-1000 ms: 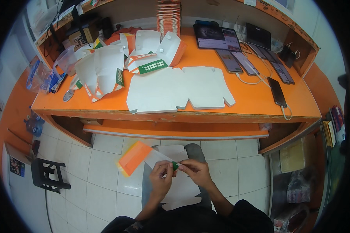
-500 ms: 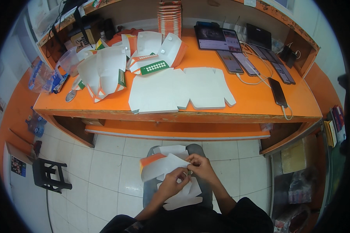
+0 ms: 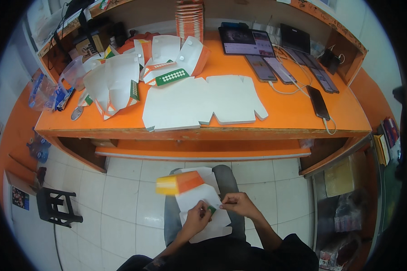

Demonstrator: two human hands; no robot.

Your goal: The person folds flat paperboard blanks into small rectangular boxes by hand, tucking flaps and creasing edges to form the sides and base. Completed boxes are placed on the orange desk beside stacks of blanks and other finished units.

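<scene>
Both hands, left hand (image 3: 195, 220) and right hand (image 3: 236, 204), fingers pinching half-folded carton blank (image 3: 199, 198) over lap; flat blanks (image 3: 203, 101) wait unfolded on counter (image 3: 294, 108).

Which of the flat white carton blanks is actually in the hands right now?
The orange-ended blank over the lap, pinched by the left hand and right hand. The others lie untouched on the orange desk.

The cardboard blank (image 3: 199, 198) now lies folded over the lap, its orange panel apparently swung up to the left.
</scene>
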